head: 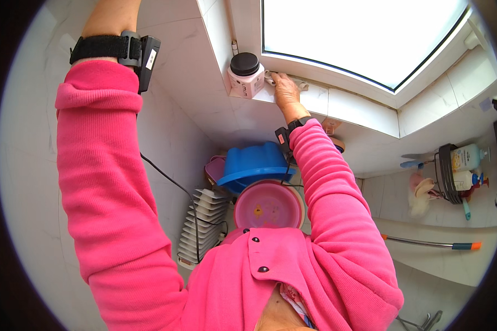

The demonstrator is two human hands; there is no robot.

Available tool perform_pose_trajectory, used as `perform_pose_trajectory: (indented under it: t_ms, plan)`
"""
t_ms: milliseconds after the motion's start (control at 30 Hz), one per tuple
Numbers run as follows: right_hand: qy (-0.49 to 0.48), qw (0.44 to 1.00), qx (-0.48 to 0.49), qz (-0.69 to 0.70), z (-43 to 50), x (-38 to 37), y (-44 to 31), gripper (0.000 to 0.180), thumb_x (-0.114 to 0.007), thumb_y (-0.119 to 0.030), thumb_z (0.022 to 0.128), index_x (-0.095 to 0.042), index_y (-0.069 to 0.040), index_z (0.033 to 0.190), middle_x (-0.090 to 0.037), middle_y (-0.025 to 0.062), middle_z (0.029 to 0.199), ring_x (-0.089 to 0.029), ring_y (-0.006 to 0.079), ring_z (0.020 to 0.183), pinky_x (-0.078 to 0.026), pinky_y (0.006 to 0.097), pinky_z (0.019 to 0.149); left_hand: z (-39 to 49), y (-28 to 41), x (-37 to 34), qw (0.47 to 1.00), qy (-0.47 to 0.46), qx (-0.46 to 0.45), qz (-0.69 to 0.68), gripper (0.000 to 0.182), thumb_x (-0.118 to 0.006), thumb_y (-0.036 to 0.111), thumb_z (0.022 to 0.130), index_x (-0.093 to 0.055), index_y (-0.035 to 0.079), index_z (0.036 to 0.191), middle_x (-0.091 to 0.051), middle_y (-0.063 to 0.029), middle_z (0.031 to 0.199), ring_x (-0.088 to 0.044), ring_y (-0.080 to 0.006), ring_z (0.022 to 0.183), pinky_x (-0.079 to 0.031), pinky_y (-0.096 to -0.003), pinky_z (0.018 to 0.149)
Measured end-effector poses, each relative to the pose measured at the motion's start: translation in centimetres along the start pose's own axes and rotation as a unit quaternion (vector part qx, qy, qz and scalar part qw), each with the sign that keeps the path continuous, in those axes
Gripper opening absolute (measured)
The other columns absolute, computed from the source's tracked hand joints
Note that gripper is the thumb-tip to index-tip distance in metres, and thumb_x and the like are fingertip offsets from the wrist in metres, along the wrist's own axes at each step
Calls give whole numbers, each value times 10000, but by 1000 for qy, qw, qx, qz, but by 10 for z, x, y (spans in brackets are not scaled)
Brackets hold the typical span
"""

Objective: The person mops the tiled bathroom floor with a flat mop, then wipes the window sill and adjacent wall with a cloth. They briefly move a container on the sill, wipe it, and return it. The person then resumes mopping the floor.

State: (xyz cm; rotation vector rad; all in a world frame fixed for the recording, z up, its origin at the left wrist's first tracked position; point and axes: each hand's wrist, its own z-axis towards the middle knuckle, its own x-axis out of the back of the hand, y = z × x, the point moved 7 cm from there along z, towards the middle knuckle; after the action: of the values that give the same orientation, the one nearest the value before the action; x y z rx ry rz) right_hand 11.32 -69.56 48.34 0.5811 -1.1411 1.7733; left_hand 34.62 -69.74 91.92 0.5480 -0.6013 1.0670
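My right hand (287,92) lies on the white tiled window sill (362,110), with a pale cloth (302,85) bunched under its fingers. The cloth shows on both sides of the hand, close against the window frame (335,70). Just left of it, in the sill's corner, stands a white plastic jar (247,82) with a black lid; it bears writing. My left forearm reaches up past the top left edge of the picture, so the left hand is out of view.
Below the sill are a blue plastic basin (252,163), a pink basin (269,205) and a white finned radiator (203,229). A black wire rack (447,173) with pump bottles (466,159) hangs at right, above a metal pole (422,242). A black cable (170,178) hangs by my left arm.
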Motion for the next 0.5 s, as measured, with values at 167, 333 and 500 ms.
perform_pose_trajectory:
  t_ms: [167, 333, 500]
  plan:
    - [-7, 992, 122, -15, -39, 21, -10, 256, -526, -54, 842, -670, -126, 1041, -633, 95, 1075, -589, 306, 1047, -483, 407, 881, 5, -3, -3, 999, -16, 31, 8, 428, -719, 404, 820, -684, -23, 830, -663, -264, 824, -657, -394, 835, -497, -461, 763]
    - [-129, 961, 233, 78, -181, 70, 11, 201, -558, -64, 819, -663, -90, 989, -631, 118, 1003, -607, 321, 953, -488, 415, 841, 4, -6, -4, 999, -4, 40, 35, 453, -721, 418, 817, -674, -33, 828, -666, -271, 869, -654, -401, 887, -501, -469, 804]
    - [-89, 879, -228, 409, -293, 87, 113, 291, -459, -15, 993, -623, -59, 1229, -637, 70, 1203, -595, 151, 1070, -490, 291, 910, 6, -8, -6, 1000, 6, 9, 18, 535, -704, 449, 823, -652, -73, 926, -663, -292, 941, -647, -420, 919, -507, -459, 831]
